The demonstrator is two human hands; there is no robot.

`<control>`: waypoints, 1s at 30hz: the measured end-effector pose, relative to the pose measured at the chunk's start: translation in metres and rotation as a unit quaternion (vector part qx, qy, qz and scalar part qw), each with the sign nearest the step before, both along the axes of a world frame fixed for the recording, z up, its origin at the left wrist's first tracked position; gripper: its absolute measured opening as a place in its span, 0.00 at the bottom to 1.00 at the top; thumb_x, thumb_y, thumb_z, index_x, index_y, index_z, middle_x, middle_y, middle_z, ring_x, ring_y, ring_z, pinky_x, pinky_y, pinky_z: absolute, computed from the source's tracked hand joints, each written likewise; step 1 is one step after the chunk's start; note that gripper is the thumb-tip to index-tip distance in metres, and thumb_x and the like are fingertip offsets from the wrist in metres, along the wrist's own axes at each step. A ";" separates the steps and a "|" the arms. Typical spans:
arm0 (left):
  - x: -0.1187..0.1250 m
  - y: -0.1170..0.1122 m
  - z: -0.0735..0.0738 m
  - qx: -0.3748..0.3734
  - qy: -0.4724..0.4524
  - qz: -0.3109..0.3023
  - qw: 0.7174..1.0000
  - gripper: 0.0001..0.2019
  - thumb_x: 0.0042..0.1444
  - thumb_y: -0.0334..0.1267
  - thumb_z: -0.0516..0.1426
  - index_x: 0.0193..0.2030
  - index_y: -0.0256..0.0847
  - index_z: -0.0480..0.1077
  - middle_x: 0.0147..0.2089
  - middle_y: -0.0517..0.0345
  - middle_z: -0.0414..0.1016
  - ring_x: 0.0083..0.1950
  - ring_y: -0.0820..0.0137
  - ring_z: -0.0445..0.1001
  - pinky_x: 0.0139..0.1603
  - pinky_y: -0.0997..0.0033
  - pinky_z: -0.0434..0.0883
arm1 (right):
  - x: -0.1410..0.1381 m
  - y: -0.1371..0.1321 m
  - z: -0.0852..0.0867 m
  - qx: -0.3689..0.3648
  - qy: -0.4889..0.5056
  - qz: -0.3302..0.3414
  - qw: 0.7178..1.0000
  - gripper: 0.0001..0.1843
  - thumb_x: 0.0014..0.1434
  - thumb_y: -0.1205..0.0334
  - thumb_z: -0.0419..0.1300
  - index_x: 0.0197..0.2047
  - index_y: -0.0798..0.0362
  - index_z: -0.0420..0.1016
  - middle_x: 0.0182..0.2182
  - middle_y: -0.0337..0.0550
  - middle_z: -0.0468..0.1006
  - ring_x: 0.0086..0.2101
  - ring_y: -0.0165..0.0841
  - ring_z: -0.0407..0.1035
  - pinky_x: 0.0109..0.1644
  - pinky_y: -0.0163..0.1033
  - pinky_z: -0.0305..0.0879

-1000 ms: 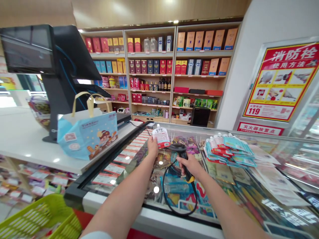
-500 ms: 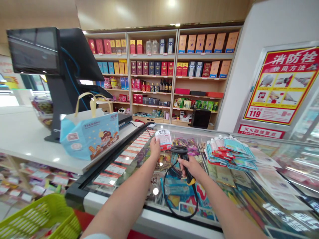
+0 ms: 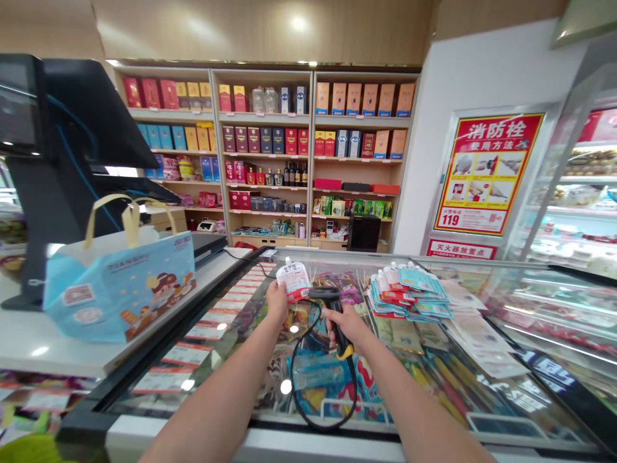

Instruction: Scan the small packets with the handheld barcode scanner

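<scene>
Spouted pouch [image 3: 293,281], pinched in the left hand [image 3: 276,302] at ten o'clock from the barcode scanner [image 3: 328,294] clasped in the right hand [image 3: 348,323], should be held flat with its corner barcode [image 3: 304,292] uncovered.

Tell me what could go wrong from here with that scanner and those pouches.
The scanner has a cable looping near the right hand, which might snag. The left hand holds the white-and-red pouch at one side, so it could slip. The overlapping pouches piled on the glass-topped case might slide if bumped.
</scene>
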State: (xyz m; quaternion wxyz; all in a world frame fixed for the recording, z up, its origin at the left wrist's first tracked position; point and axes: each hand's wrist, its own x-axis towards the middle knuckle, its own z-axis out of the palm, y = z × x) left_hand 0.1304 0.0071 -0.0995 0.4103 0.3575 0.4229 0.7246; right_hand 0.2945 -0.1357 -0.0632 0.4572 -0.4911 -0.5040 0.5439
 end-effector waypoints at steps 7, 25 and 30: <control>0.084 -0.010 0.040 -0.040 -0.015 -0.099 0.994 0.03 0.47 0.32 0.54 0.30 0.37 0.67 0.24 0.62 0.70 0.25 0.74 0.68 0.33 0.72 0.68 | 0.057 -0.019 0.029 0.041 0.069 -0.056 0.995 0.20 0.45 0.48 0.66 0.28 0.53 0.65 0.14 0.31 0.68 0.13 0.25 0.62 0.17 0.32 0.64; 0.306 -0.023 0.098 -0.105 0.455 -0.116 0.877 0.09 0.51 0.30 0.56 0.39 0.37 0.74 0.47 0.38 0.77 0.55 0.49 0.72 0.53 0.53 0.66 | 0.215 -0.069 0.026 0.162 0.185 -0.336 0.909 0.23 0.41 0.47 0.69 0.32 0.53 0.65 0.15 0.30 0.68 0.12 0.25 0.61 0.14 0.32 0.62; 0.300 -0.024 0.093 -0.099 0.444 -0.068 0.888 0.07 0.46 0.33 0.62 0.34 0.39 0.72 0.43 0.37 0.77 0.54 0.47 0.71 0.53 0.48 0.64 | 0.215 -0.071 0.017 0.176 0.202 -0.325 0.907 0.24 0.41 0.45 0.69 0.32 0.53 0.66 0.15 0.30 0.67 0.13 0.25 0.61 0.15 0.32 0.61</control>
